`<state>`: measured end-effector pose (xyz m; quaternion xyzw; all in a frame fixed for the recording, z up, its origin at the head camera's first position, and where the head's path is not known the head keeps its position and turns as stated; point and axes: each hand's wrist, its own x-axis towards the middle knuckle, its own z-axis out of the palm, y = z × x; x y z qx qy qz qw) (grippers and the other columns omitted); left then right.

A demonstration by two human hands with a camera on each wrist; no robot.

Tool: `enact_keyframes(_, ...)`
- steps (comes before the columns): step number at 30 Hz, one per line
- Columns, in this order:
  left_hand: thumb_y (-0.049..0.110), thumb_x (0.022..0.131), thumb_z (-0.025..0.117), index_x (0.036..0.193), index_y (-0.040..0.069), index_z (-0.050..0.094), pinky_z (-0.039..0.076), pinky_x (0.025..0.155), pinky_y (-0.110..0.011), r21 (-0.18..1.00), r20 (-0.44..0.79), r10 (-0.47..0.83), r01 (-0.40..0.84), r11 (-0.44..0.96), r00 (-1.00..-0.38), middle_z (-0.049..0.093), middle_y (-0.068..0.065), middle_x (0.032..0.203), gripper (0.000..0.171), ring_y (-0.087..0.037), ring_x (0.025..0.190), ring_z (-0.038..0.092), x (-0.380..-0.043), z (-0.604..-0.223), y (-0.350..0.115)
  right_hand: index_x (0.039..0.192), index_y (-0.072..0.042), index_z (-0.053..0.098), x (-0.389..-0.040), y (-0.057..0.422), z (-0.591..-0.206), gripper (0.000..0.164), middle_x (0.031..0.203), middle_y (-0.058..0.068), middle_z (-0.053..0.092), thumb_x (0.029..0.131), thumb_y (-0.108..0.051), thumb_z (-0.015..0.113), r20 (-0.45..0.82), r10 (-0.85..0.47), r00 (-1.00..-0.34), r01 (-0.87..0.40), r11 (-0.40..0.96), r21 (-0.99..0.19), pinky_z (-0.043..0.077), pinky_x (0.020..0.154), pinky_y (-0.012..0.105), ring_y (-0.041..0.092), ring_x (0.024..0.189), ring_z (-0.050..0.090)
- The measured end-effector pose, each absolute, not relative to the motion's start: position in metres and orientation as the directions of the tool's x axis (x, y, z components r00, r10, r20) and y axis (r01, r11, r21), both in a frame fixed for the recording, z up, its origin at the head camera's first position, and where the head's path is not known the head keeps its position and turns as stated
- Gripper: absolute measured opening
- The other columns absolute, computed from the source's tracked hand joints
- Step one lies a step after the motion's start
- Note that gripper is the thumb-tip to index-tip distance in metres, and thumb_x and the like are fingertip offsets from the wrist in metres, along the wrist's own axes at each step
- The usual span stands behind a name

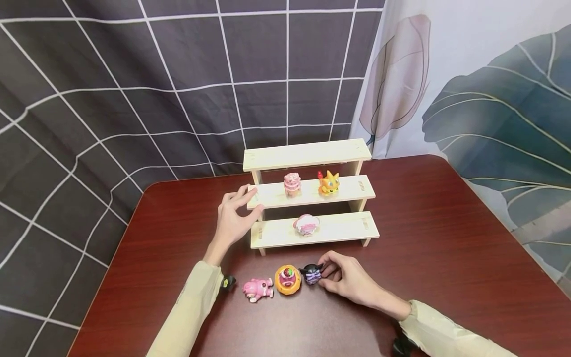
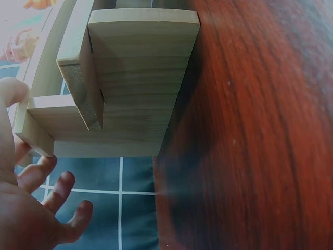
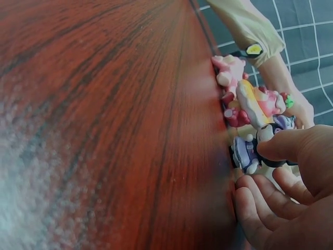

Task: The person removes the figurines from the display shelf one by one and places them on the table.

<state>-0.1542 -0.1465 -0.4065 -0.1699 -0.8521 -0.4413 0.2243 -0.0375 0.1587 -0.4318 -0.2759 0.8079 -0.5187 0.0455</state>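
Note:
My right hand [image 1: 352,280] pinches a small black figurine with a purple bow [image 1: 313,273] between thumb and fingers, low at the tabletop. Beside it lies a round orange tart-shaped toy with a strawberry on top [image 1: 288,279], and further left a pink bear figurine [image 1: 257,289] lies on its side. My left hand [image 1: 234,218] grips the left end of the middle board of a three-step wooden display shelf [image 1: 308,199]. In the left wrist view, thumb and index finger lie on either side of that board end [image 2: 35,133]; the other fingers hang free.
On the middle step stand a pink figurine [image 1: 292,184] and an orange-yellow cat-like figurine [image 1: 329,183]. A pink-and-white figurine [image 1: 307,225] sits on the lowest step. Behind the reddish-brown table [image 1: 428,213] hangs a dark checked curtain [image 1: 187,59].

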Motion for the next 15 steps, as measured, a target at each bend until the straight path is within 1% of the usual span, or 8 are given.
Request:
enact_keyframes(10,0.025,0.083,0.081,0.127,0.012,0.071,0.039,0.087,-0.052,0.677,0.530,0.094,0.488,0.551,-0.843,0.058,-0.018,0.137,0.047,-0.034,0.108,0.052,-0.1534,-0.4065,-0.1461,0.099,-0.004,0.063,-0.0378,0.1607,-0.4325,0.029,0.088,0.004,0.068,0.078,0.008,0.078,0.212,-0.488,-0.847,-0.395,0.310,-0.865,0.055,0.060,0.028,0.011,0.075,0.067)
enact_keyframes(15,0.025,0.083,0.081,0.126,0.011,0.071,0.039,0.087,-0.052,0.678,0.531,0.095,0.490,0.548,-0.842,0.058,-0.019,0.137,0.047,-0.035,0.108,0.052,-0.1533,-0.4064,-0.1459,0.099,-0.003,0.063,-0.0389,0.1673,-0.4316,0.028,0.090,0.008,0.069,0.078,0.005,0.080,0.225,-0.476,-0.851,-0.404,0.316,-0.859,0.055,0.060,0.028,0.012,0.076,0.067)
